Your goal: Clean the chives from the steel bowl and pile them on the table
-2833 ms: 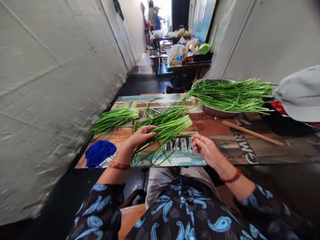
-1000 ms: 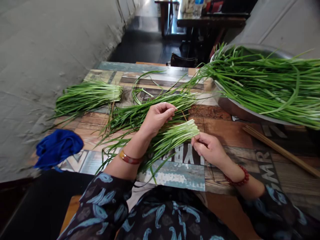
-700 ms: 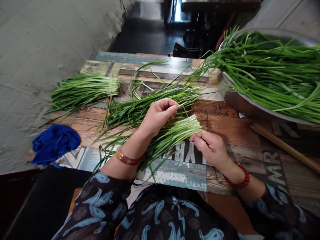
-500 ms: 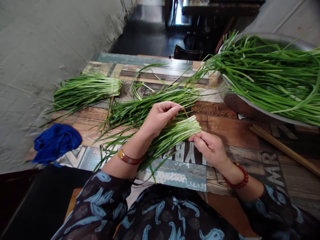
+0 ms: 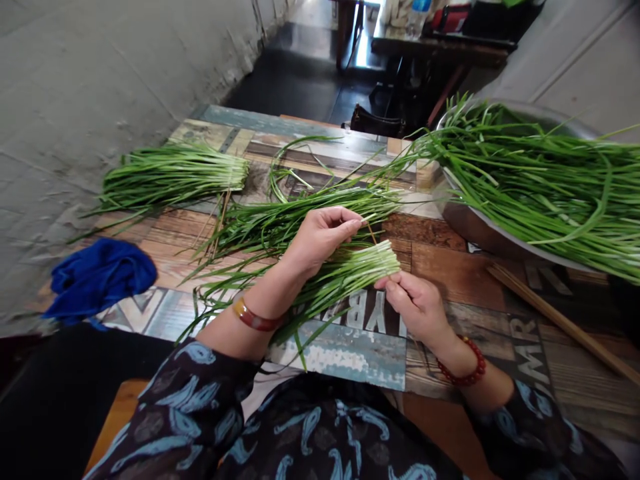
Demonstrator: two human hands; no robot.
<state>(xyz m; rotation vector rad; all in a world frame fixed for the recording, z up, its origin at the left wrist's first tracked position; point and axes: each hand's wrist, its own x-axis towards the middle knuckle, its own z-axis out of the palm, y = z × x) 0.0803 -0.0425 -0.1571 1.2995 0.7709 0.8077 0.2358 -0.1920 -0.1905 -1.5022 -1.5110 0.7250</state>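
Note:
A bunch of green stalks (image 5: 363, 263) lies on the patterned table (image 5: 440, 267), its pale cut ends toward the right. My left hand (image 5: 323, 240) is above the bunch, thumb and fingers pinching a thin brown tie (image 5: 371, 233) that runs down to the stalks. At the pale ends, my right hand (image 5: 417, 303) is closed in a pinch against the lower side of the bunch; what its fingertips hold is too small to name. Behind my left hand lies a looser pile of stalks (image 5: 265, 217).
Another bunch (image 5: 175, 173) lies at the back left, beside some thin brown strands (image 5: 221, 217). A blue cloth (image 5: 103, 275) is at the left edge. A metal basin (image 5: 467, 223) heaped with greens stands right, with wooden sticks (image 5: 560, 317) in front.
The camera view has shifted slightly, showing more of the far table. Both hands keep nearly the same pose around the bunch; a short pale stalk now shows at my left fingertips.

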